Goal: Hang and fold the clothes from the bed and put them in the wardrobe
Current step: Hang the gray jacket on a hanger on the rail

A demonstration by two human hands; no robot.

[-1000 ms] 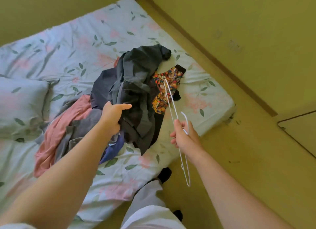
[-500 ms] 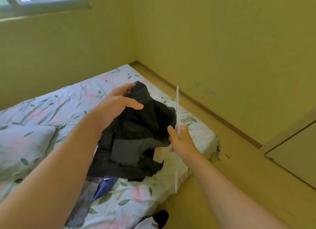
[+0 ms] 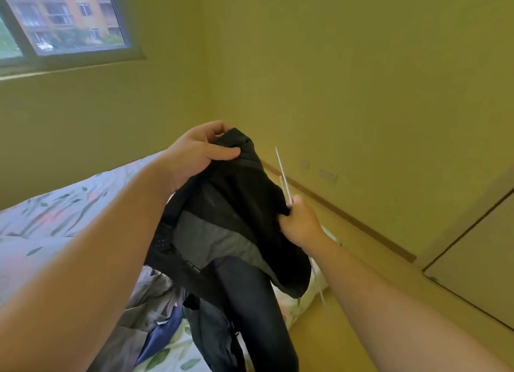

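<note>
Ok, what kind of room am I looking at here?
Most likely a bedroom: a bed with a floral-print sheet, a heap of loose clothes on it, and pale cupboard doors at the right, perhaps a wardrobe.

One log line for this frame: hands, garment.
left hand: grips dark grey-black jacket | right hand: holds thin white wire hanger | jacket: not yet on hanger

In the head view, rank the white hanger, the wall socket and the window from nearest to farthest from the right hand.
1. The white hanger: held in the right hand itself.
2. The wall socket: low on the right-side wall, just beyond the hand.
3. The window: high on the far wall, up to the left, across the bed.
</note>
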